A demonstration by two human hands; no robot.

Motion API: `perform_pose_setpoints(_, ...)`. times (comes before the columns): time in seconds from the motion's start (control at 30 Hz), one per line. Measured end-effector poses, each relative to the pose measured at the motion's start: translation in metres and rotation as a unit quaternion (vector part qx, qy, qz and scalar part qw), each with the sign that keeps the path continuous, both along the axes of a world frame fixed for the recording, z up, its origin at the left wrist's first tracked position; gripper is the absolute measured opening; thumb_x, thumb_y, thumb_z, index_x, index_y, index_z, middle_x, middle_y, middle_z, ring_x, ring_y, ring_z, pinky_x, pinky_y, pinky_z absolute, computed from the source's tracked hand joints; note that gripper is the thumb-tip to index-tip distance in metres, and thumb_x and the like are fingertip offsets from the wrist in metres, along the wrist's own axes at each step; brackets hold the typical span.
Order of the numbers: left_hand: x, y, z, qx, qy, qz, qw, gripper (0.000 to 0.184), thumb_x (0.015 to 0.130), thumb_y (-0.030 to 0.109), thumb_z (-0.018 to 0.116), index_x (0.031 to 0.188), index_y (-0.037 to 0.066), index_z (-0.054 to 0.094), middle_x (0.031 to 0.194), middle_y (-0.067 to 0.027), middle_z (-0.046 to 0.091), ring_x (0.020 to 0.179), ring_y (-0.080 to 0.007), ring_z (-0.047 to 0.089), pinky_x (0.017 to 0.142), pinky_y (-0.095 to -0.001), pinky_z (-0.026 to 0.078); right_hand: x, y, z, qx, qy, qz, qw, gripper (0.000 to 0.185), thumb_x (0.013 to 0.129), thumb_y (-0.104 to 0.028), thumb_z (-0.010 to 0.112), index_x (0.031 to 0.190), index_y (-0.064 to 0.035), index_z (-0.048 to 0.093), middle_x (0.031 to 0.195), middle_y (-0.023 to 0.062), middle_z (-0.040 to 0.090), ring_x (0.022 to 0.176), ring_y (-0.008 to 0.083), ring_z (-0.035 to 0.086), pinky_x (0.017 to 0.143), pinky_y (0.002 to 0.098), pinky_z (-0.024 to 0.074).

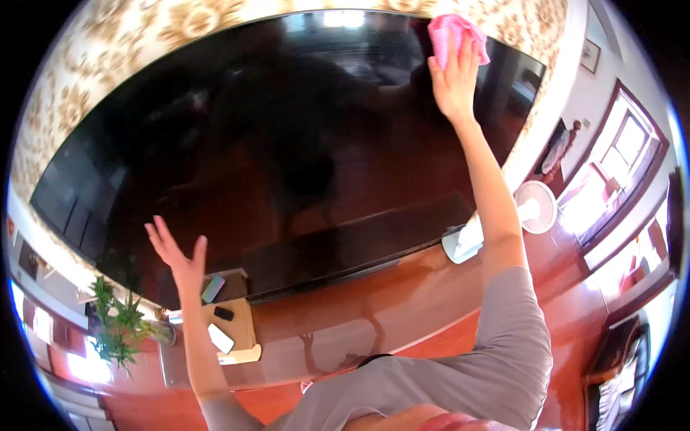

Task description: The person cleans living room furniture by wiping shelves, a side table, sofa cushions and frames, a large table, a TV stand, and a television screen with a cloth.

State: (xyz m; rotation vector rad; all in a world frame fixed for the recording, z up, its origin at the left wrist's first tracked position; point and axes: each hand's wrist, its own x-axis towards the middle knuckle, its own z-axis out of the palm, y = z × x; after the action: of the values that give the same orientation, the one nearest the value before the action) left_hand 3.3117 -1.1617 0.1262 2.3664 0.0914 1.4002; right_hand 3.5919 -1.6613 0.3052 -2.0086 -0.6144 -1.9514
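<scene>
A large black television screen [287,144] fills most of the head view, its glossy surface reflecting the room. My right hand [456,82] presses a pink cloth [449,32] at the screen's upper right edge, fingers stretched over the fabric. Low on the left, my left hand [180,258] is raised in front of the screen with fingers spread and nothing in it. I cannot tell whether it touches the glass.
Below the screen runs a glossy brown cabinet top [323,323]. On its left are a cardboard box [244,323] with a white object [221,337] and a black object [223,313], and a green plant [122,323]. A white fan [535,207] stands at right.
</scene>
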Motion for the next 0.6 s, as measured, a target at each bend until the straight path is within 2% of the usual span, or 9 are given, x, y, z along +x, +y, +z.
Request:
perform_pose_setpoints(0.03,0.018,-0.008,0.008,-0.007,-0.013,0.017,1.0,0.095,0.083,0.027,0.077,0.156,0.014,0.018,0.16,-0.0217,0.003,0.147,-0.0412,0.01,0.115,-0.0534,0.019,0.014,-0.038,0.001,0.021,-0.001,0.019,1.0,0.067,0.095,-0.039,0.052,0.147,-0.0012,0.033,0.156,0.0279,0.016,0.143,0.0497,0.014,0.117,0.0558,0.0119)
perform_pose_setpoints(0.07,0.032,-0.015,0.014,-0.014,-0.027,0.035,0.999,0.099,0.082,0.03,0.079,0.156,0.015,0.015,0.159,-0.0243,0.002,0.146,-0.0431,0.01,0.114,-0.0548,0.02,0.027,-0.073,0.001,0.036,0.007,0.04,0.999,0.068,0.096,-0.039,0.051,0.147,0.0015,0.03,0.155,0.03,0.015,0.143,0.0493,0.012,0.118,0.0537,0.0105)
perform_pose_setpoints(0.1,0.044,-0.019,0.014,-0.024,-0.023,0.044,0.998,0.108,0.078,0.035,0.082,0.157,0.015,0.011,0.158,-0.0279,-0.002,0.145,-0.0462,0.007,0.114,-0.056,0.019,0.043,-0.107,-0.001,0.055,0.019,0.024,0.998,0.07,0.096,-0.039,0.051,0.147,0.002,0.029,0.155,0.0302,0.015,0.144,0.0483,0.012,0.118,0.0523,0.0101)
perform_pose_setpoints(0.13,0.054,-0.022,0.011,-0.021,-0.023,0.04,0.999,0.108,0.078,0.035,0.082,0.157,0.015,0.011,0.158,-0.0279,-0.002,0.145,-0.0462,0.007,0.114,-0.056,0.019,0.058,-0.141,-0.003,0.076,0.03,0.01,0.997,0.071,0.095,-0.039,0.051,0.148,0.0026,0.027,0.155,0.0304,0.015,0.144,0.0473,0.011,0.118,0.051,0.0097)
perform_pose_setpoints(0.2,0.066,-0.022,0.005,-0.019,-0.021,0.137,0.99,0.114,0.072,0.038,0.085,0.156,0.014,0.012,0.157,-0.0296,0.001,0.145,-0.0481,0.007,0.116,-0.055,0.017,0.083,-0.197,-0.007,0.135,0.05,0.042,0.989,0.073,0.095,-0.039,0.052,0.148,0.0034,0.025,0.155,0.0298,0.015,0.145,0.0451,0.011,0.119,0.0495,0.0092)
perform_pose_setpoints(0.3,0.066,-0.02,0.006,-0.001,-0.031,0.116,0.993,0.119,0.07,0.04,0.086,0.156,0.013,0.01,0.157,-0.0313,-0.001,0.145,-0.0484,0.005,0.115,-0.0563,0.018,0.107,-0.259,-0.013,0.17,0.061,0.032,0.983,0.074,0.096,-0.04,0.051,0.149,0.0042,0.023,0.157,0.0272,0.015,0.145,0.0431,0.011,0.119,0.0473,0.0091)
perform_pose_setpoints(0.53,0.064,-0.022,0.007,-0.037,-0.004,0.112,0.993,0.118,0.071,0.04,0.086,0.156,0.012,0.008,0.156,-0.032,-0.002,0.145,-0.048,0.005,0.115,-0.0555,0.018,0.099,-0.278,-0.061,0.263,0.115,0.072,0.955,0.075,0.097,-0.04,0.05,0.151,0.0022,0.019,0.158,0.0234,0.012,0.147,0.038,0.009,0.12,0.0421,0.0077)
perform_pose_setpoints(0.6,0.066,-0.017,0.006,-0.02,-0.003,0.117,0.993,0.119,0.071,0.04,0.086,0.156,0.012,0.007,0.156,-0.0319,-0.002,0.145,-0.0479,0.004,0.115,-0.0553,0.018,0.101,-0.276,-0.088,0.36,0.149,0.084,0.917,0.074,0.097,-0.039,0.05,0.152,0.0007,0.019,0.159,0.0227,0.012,0.147,0.0385,0.009,0.12,0.0419,0.0081)
